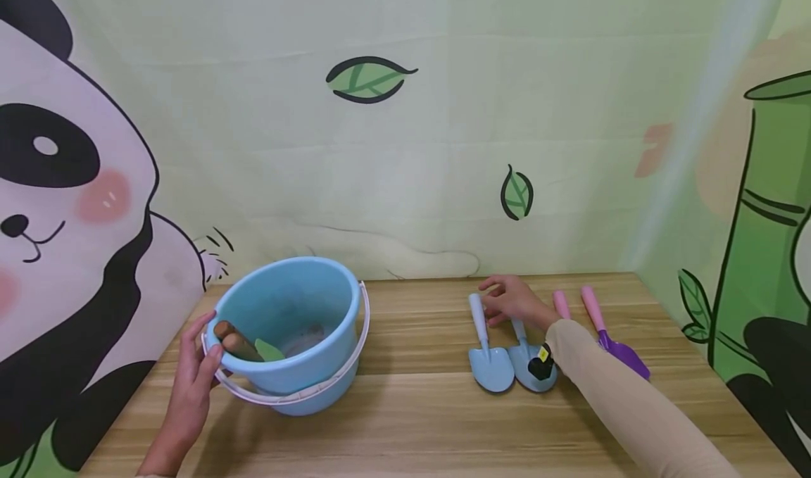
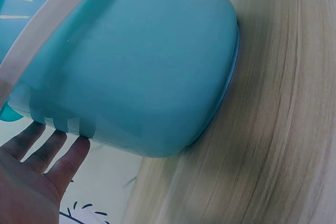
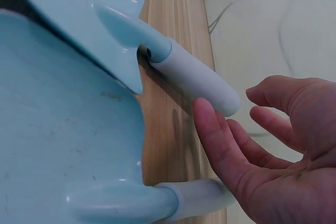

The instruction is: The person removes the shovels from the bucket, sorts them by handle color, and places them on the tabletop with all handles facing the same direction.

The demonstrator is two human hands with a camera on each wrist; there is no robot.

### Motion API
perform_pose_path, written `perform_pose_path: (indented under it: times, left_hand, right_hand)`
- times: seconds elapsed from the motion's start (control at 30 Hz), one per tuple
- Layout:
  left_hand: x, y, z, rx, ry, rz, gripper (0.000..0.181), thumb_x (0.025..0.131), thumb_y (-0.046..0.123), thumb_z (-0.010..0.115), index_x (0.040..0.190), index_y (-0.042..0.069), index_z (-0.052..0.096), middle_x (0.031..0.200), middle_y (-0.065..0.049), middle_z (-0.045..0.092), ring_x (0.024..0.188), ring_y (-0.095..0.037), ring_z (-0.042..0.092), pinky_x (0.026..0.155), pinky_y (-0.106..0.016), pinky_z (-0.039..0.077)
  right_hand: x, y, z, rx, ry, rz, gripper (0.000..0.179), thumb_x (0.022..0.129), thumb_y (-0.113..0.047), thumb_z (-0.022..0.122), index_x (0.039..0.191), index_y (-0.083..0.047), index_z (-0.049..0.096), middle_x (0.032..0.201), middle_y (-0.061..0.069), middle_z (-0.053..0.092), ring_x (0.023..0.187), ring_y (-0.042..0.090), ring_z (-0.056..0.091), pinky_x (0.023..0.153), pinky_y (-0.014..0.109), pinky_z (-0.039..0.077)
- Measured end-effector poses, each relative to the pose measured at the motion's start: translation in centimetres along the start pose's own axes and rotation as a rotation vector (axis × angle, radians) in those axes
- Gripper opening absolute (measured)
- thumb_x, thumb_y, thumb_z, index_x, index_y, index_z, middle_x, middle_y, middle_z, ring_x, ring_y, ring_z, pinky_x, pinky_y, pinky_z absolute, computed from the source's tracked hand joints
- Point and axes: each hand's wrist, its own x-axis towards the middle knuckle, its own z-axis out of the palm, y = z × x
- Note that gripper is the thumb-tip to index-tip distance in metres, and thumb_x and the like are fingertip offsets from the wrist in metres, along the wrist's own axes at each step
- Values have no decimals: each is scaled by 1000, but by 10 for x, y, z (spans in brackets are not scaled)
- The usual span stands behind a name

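A light blue bucket (image 1: 300,372) with a pale handle stands on the left side of the table. My left hand (image 1: 190,376) rests against its left side, thumb near the rim; in the left wrist view its straight fingers (image 2: 71,163) touch the outer wall. Inside lie brown handles (image 1: 234,341) and a green piece (image 1: 269,351). My right hand (image 1: 516,302) hovers by the pale handle of a blue trowel (image 1: 491,369), fingers slightly bent and spread, apparently apart from the handle (image 3: 197,80). A second blue trowel (image 1: 526,365) lies beneath that wrist.
A purple shovel (image 1: 624,355) with a pink handle lies right of my forearm. Another pink handle (image 1: 561,303) shows beside it, its lower part hidden by the sleeve. A printed cloth (image 1: 431,147) with leaves and a panda hangs behind the wood-grain table (image 1: 412,422).
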Motion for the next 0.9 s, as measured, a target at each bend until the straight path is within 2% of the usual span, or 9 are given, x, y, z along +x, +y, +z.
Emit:
perform_pose_path:
  times: [0.23, 0.47, 0.63, 0.9]
  left_hand:
    - [0, -2, -1, -11, 4, 6, 55, 112, 22, 38, 163, 25, 18, 154, -6, 28, 117, 0, 51, 79, -20, 52]
    - [0, -4, -1, -34, 12, 21, 55, 111, 19, 38, 163, 24, 20, 150, 2, 32, 115, 0, 53, 77, -19, 52]
    - [1, -5, -1, -22, 17, 16, 55, 112, 20, 38, 163, 24, 20, 150, 2, 34, 114, 0, 54, 78, -19, 52]
    - [1, -4, -1, -6, 14, 5, 55, 112, 21, 38, 163, 26, 19, 153, 0, 31, 116, 2, 52, 78, -19, 51]
  right_hand:
    - [0, -2, -2, 7, -4, -2, 43, 100, -5, 62, 141, 3, 52, 126, 27, 54, 94, 36, 71, 74, 40, 61]
    - [-5, -9, -8, 2, -29, -44, 43, 99, -1, 60, 141, 4, 50, 125, 29, 55, 90, 41, 70, 81, 49, 59]
    - [-6, -15, -14, -27, -47, -85, 42, 99, 0, 58, 139, 4, 51, 123, 28, 56, 92, 42, 70, 83, 52, 58]
    - [-5, -23, -16, -96, -34, -89, 36, 101, -8, 62, 136, -2, 58, 125, 24, 59, 101, 40, 66, 82, 50, 59]
